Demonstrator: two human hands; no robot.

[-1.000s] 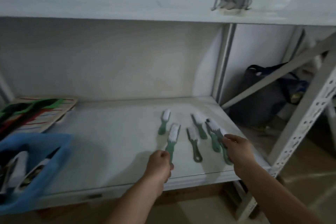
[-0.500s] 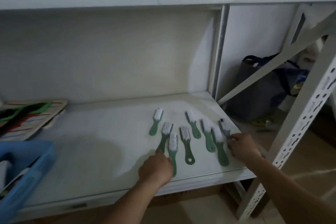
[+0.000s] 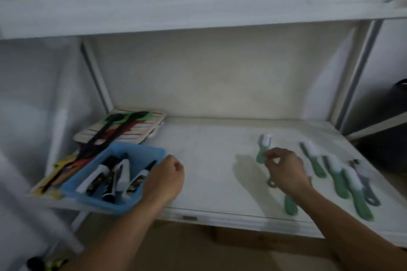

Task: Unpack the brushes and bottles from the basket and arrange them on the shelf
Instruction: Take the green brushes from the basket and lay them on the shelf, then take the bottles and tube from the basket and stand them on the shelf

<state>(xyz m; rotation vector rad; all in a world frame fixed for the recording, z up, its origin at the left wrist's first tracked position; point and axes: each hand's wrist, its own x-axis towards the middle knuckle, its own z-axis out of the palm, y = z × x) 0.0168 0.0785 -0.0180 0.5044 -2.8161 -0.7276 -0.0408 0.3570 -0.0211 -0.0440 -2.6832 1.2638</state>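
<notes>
Brushes (image 3: 337, 174) laid out by half-curled, empty right hand (image 3: 284, 169); loosely curled, empty left hand (image 3: 164, 179) at basket (image 3: 136, 154), bottles (image 3: 123, 174) next, needs reaching in.

Both bare forearms reach forward and up from the bottom edge, well apart. The left hand (image 3: 164, 179) is curled into a loose fist, knuckles up, thumb tucked toward the fingers. The right hand (image 3: 285, 169) is raised, back toward the camera, fingers bent and pinched together.

Two bare forearms (image 3: 123, 233), no sleeves
</notes>
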